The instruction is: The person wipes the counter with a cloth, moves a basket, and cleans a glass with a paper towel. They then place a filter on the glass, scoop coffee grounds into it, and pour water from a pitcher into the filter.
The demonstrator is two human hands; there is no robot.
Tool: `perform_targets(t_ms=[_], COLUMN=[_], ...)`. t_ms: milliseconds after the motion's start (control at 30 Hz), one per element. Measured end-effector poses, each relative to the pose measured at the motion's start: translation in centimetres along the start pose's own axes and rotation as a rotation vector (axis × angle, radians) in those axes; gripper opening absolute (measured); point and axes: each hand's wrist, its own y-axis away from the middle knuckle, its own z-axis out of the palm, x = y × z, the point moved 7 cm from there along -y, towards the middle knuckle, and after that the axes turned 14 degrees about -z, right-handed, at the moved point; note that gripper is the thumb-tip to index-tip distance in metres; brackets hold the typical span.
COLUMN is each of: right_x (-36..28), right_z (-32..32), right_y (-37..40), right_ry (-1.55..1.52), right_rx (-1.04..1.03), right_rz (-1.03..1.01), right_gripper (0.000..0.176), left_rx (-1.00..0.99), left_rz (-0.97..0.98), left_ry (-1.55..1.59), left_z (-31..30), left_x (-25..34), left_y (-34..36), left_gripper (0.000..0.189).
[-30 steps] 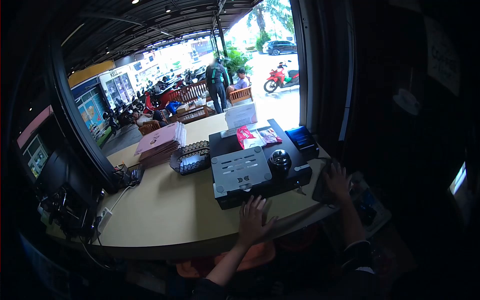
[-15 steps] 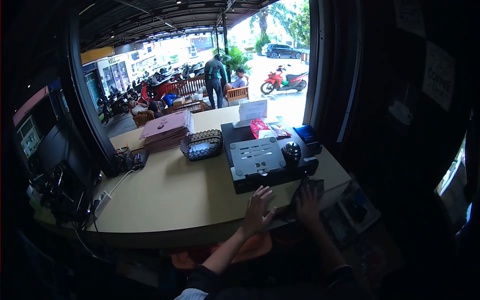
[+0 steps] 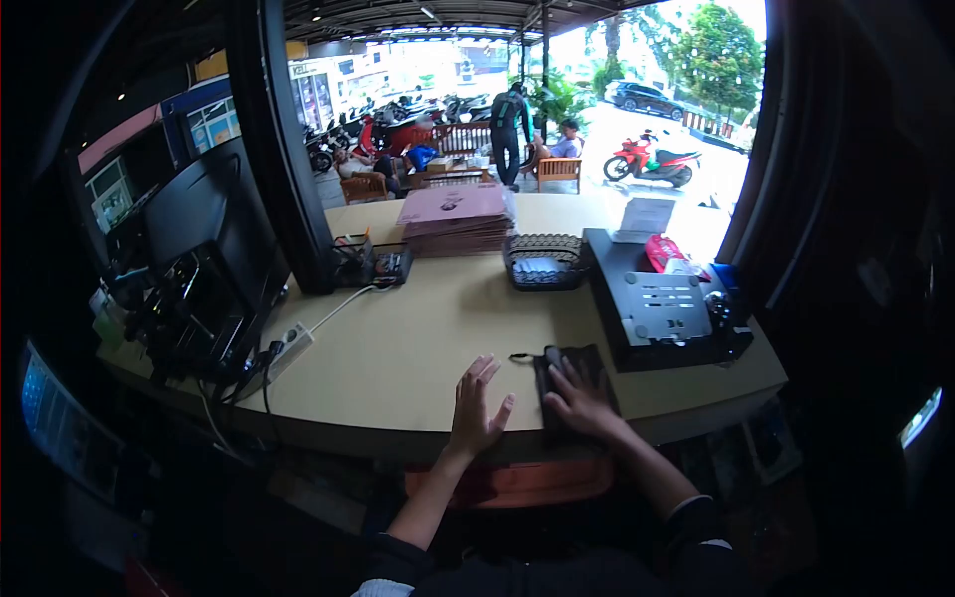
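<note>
My left hand [image 3: 478, 406] is raised at the front edge of the counter, fingers spread, holding nothing. To its right, my right hand [image 3: 583, 394] lies with fingers apart on a flat black item [image 3: 552, 410], which looks like a pouch or cloth. A small black loop [image 3: 521, 357] sticks out at that item's left. Beyond my right hand is a black box [image 3: 637, 338] with a grey metal plate [image 3: 668, 306] on top. A black lace-patterned basket [image 3: 545, 263] with something white inside is left of the box.
Pink folders [image 3: 456, 217] are stacked at the counter's back, beside a black pen organiser [image 3: 370, 261]. A power strip [image 3: 290, 348] and monitor [image 3: 214, 239] are at the left. A red packet [image 3: 660, 253] sits on the box. People and motorbikes are outside.
The view has turned left, so the counter items appear further right. The black item has come left, away from the box, with my right hand on it, and now lies flat on the counter.
</note>
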Motion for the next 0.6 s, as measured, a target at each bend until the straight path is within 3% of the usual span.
perform_targets(t_ms=[100, 133, 167, 233, 300, 367, 433, 500, 600], right_x=[5.1, 8.6, 7.6, -0.5, -8.3, -10.6, -11.0, -14.3, -24.5], right_z=[0.7, 4.7, 4.3, 3.5, 5.0, 5.4, 5.9, 7.4, 9.0], right_y=[-6.8, -9.9, -11.6, -14.7, -17.8, -22.2, -26.8, -29.9, -29.6], right_ry=[-0.049, -0.520, -0.272, 0.106, 0.052, -0.014, 0.041, 0.090, 0.018], right_rx=[0.063, 0.155, 0.288, 0.023, -0.047, 0.005, 0.047, 0.036, -0.025], right_rz=[0.215, 0.243, 0.204, 0.056, -0.305, -0.371, -0.174, -0.157, -0.490], right_gripper=[0.069, 0.070, 0.067, 0.064, 0.063, 0.063, 0.063, 0.062, 0.062], left_rx=[0.090, 0.125, 0.135, 0.210, 0.255, 0.302, 0.339, 0.405, 0.496], left_rz=[-0.085, -0.118, -0.136, -0.194, -0.269, -0.354, -0.399, -0.440, -0.521], left_ry=[-0.120, -0.166, -0.184, -0.341, -0.407, -0.430, -0.443, -0.423, -0.350], left_z=[-6.3, -8.5, -10.6, -15.0, -18.8, -22.0, -24.7, -26.9, -28.7], left_x=[-5.0, -6.7, -8.2, -10.7, -13.2, -14.5, -15.6, -16.6, -17.5], left_y=[1.0, 1.5, 2.0, 3.0, 4.1, 5.6, 7.8, 10.2, 13.2], left_gripper=[0.052, 0.051, 0.051, 0.052, 0.054, 0.053, 0.053, 0.051, 0.048])
